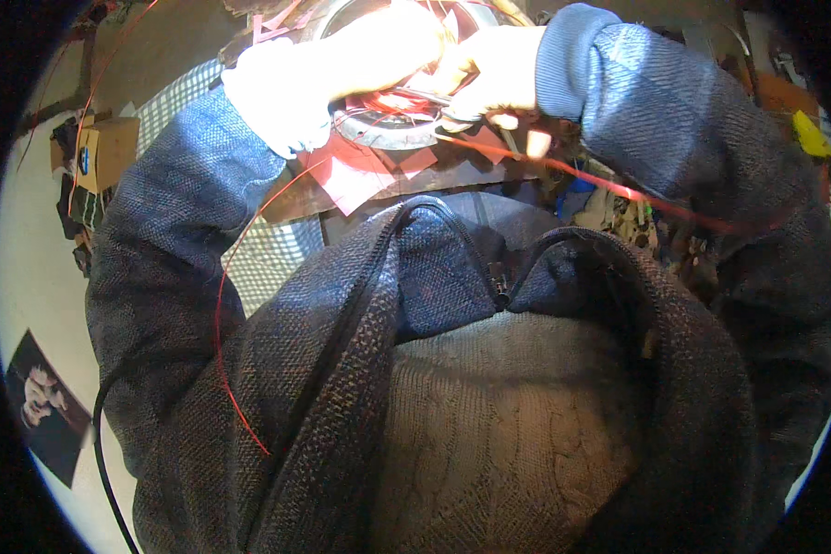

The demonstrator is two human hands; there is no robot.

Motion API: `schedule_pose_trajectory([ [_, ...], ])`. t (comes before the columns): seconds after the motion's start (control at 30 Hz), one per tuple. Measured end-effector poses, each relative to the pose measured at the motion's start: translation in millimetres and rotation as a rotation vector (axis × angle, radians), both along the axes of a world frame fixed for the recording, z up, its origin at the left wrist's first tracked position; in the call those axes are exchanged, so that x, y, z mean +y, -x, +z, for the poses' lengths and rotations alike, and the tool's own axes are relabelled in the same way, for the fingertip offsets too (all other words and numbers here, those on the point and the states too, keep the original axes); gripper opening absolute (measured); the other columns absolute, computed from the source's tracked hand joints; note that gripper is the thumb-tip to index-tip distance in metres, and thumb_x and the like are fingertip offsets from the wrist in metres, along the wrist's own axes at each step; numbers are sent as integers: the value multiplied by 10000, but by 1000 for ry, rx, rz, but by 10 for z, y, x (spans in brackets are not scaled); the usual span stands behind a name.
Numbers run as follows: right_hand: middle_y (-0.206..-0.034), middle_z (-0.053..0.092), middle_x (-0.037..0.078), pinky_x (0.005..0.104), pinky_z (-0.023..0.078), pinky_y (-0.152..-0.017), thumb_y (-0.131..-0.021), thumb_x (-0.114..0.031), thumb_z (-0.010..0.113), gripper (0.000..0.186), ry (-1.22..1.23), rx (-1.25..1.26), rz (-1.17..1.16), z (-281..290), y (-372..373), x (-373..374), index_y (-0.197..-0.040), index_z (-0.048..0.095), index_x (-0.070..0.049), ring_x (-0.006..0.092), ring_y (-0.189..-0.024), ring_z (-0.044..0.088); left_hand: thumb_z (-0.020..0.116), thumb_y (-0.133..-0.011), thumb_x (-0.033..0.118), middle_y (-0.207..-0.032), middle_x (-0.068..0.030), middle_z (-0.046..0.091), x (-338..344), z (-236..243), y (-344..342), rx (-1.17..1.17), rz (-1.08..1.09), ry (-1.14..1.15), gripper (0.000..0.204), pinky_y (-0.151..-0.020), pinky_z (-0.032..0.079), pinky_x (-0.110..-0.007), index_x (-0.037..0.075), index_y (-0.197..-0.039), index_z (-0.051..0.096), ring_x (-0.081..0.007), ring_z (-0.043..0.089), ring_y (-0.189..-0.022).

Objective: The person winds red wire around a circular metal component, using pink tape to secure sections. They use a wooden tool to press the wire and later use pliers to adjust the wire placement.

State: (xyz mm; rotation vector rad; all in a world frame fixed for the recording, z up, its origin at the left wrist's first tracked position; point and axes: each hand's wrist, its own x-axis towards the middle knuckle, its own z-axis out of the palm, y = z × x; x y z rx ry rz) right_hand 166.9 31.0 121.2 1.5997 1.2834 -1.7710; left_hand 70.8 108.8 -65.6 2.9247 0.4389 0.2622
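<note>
Under a bright light at the top, a round metal ring [392, 137] like a motor stator holds loops of red winding wire [399, 102]. My left hand [379, 55] reaches over the ring from the left, so washed out by glare that its fingers cannot be made out. From the right comes my right hand [489, 78], its fingers closed at the ring's right inner edge beside the wire loops. What they pinch is hidden. Just below this hand lies the dark-tipped end of a long, thin red strip or rod [563, 168], which runs down to the right.
Red paper pieces [351, 175] lie before the ring. A loose red wire [220, 314] trails down over my jacket. A cardboard box [111, 152] stands at left near checked cloth [272, 263]. On the right are mixed scraps [623, 217] and a yellow item [811, 135].
</note>
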Motion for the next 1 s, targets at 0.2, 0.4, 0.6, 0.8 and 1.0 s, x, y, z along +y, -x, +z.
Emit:
schedule_pose_trajectory([
  [0.2, -732, 639, 79, 285, 547, -470, -949, -210, 718, 534, -139, 2, 58, 153, -509, -208, -1428, 587, -15, 113, -498, 575, 711, -984, 194, -941, -161, 765, -314, 1207, 909, -264, 55, 320, 232, -785, 601, -336, -27, -1037, 756, -202, 757, -893],
  [0.4, -653, 544, -5, 313, 355, -541, -797, -209, 813, 346, -415, -13, 262, 866, -1524, -603, -1101, 725, -68, 88, -594, 498, 770, -914, 172, -1064, -220, 736, -238, 1928, 1563, -138, 682, 141, 363, -894, 575, -391, -37, -1201, 695, -308, 740, -1022],
  [0.6, -799, 652, 179, 439, 521, -660, -769, -164, 765, 413, -747, -186, 773, 782, -2164, -654, -1156, 657, -65, 382, -728, 664, 766, -913, 148, -1236, -187, 704, -416, 1556, 1556, -190, 434, 145, 380, -1021, 536, -425, 33, -1265, 683, -349, 673, -1172],
  [0.8, -900, 719, 185, 518, 545, -745, -787, -233, 779, 378, -919, -189, 835, 872, -2564, -177, -1119, 657, -99, 422, -859, 706, 717, -970, 314, -1091, -137, 746, -684, 1092, 901, -121, 399, 309, 347, -870, 580, -424, 81, -1227, 713, -332, 726, -957],
  [1.0, -1100, 699, 182, 471, 546, -829, -782, -109, 782, 458, -1069, -3, 1146, 642, -2738, 385, -1211, 632, -53, 394, -977, 686, 739, -946, 399, -1223, -157, 721, -695, 615, 532, 55, 593, 154, 476, -1039, 532, -404, 104, -1314, 680, -294, 692, -1141],
])
